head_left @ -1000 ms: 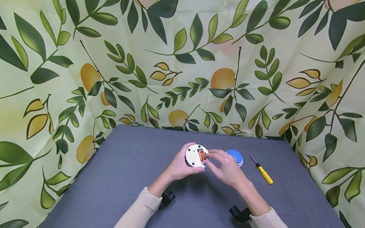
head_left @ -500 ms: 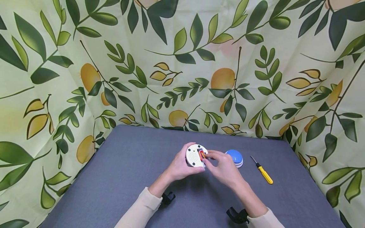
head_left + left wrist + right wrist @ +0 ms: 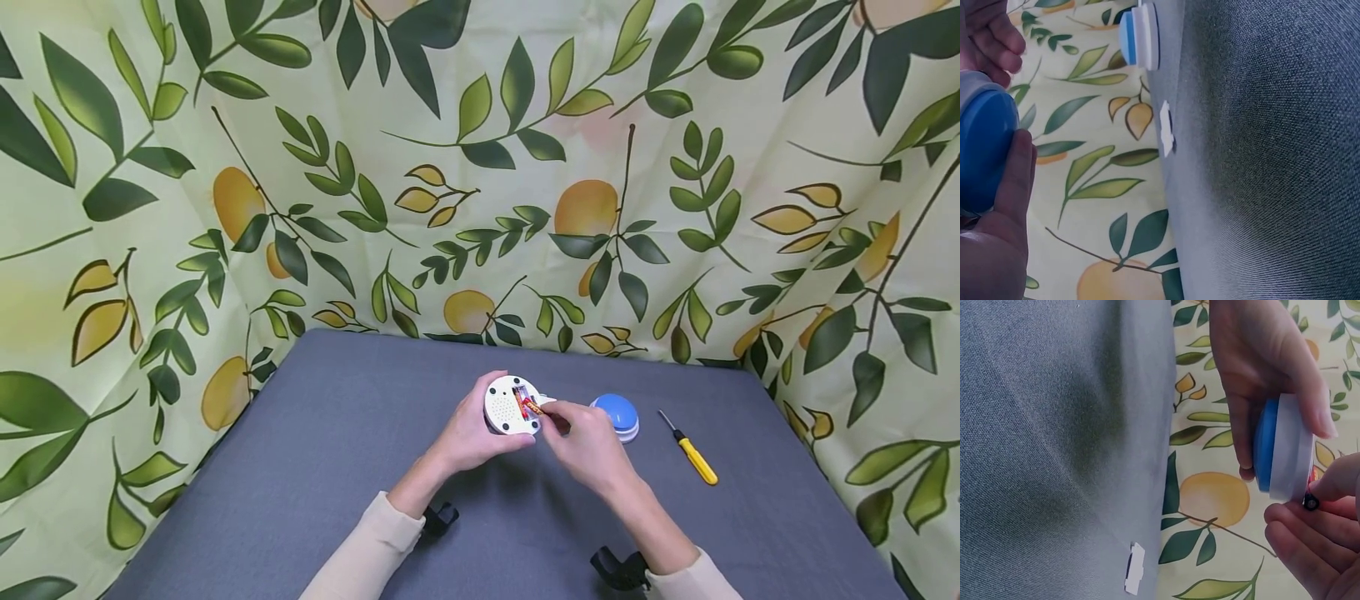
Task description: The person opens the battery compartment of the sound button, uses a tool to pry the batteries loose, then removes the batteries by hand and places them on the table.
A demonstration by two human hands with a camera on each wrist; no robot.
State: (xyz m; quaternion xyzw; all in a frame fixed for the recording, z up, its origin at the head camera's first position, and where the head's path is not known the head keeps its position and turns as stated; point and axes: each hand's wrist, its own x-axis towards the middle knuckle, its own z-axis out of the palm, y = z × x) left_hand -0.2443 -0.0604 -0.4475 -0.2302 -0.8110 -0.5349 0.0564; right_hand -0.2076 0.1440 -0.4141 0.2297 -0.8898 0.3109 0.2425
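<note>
My left hand (image 3: 472, 429) grips a round push button (image 3: 501, 411) by its edge, its white underside facing me. The underside has dark feet, a grid of small holes and an uncovered battery compartment. A red battery (image 3: 520, 402) lies in the compartment. With thumb and finger, my right hand (image 3: 588, 442) pinches another battery (image 3: 533, 407), tilted and partly out of the slot. Its dark end (image 3: 1311, 502) shows between the fingers in the right wrist view. In the left wrist view, the blue dome (image 3: 988, 147) of the held button faces the camera.
On the grey table (image 3: 375, 383), a second blue-and-white button (image 3: 617, 412) sits behind my right hand. A screwdriver (image 3: 697, 461) with a yellow handle lies to its right. The wrist views show a small white battery cover (image 3: 1167, 128) on the table. Patterned cloth (image 3: 465, 208) hangs behind.
My right hand has drawn back slightly, and the pinched battery has tilted outward from its slot. The held button has shifted a little left and up. The second button and screwdriver stay put.
</note>
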